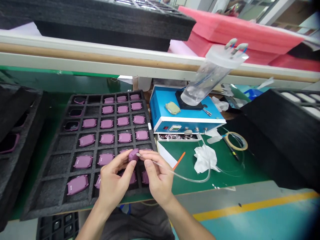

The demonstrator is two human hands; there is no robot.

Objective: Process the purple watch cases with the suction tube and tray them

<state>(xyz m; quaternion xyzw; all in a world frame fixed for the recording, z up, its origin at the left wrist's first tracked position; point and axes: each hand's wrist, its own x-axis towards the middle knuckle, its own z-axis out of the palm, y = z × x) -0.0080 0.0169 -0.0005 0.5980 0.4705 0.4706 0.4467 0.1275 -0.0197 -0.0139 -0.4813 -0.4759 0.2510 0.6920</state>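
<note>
My left hand is closed on a small purple case, held above the black foam tray. My right hand pinches the tip of a clear tube against the right side of that case. The tube curves away to the front of a blue machine. Rows of purple cases lie in the tray's compartments, and a few at its upper left show dark faces. The point where tip and case meet is partly hidden by my fingers.
A clear cylinder leans above the machine. A white tissue, an orange stick and a tape roll lie right of the tray. More black foam trays stand left and right. A shelf rail crosses behind.
</note>
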